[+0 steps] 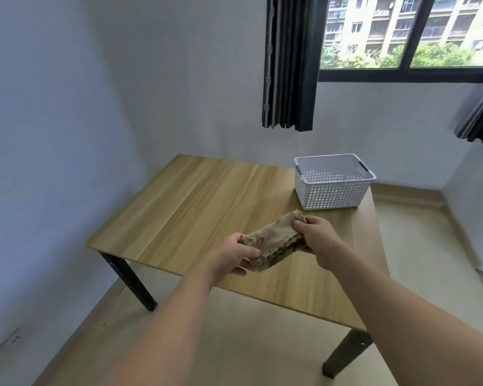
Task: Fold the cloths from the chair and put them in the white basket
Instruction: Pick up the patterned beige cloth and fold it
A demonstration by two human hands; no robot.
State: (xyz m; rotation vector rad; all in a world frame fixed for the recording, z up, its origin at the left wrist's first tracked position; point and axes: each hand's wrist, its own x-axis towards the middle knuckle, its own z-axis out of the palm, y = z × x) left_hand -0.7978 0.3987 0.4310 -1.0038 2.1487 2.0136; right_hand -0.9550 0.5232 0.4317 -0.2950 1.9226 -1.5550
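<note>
A beige cloth (273, 240) with a faint green pattern is folded into a thick narrow bundle and held just above the wooden table (195, 201). My left hand (234, 256) grips its near left end, thumb on top. My right hand (317, 236) grips the far right end. The white perforated basket (332, 190) stands at the table's far right corner, a short way beyond my right hand, and looks empty. The chair is out of view.
The table has dark metal legs (135, 282) and stands in a corner near white walls. A dark curtain (290, 62) hangs beside a window (407, 32) behind the basket. Light floor surrounds the table.
</note>
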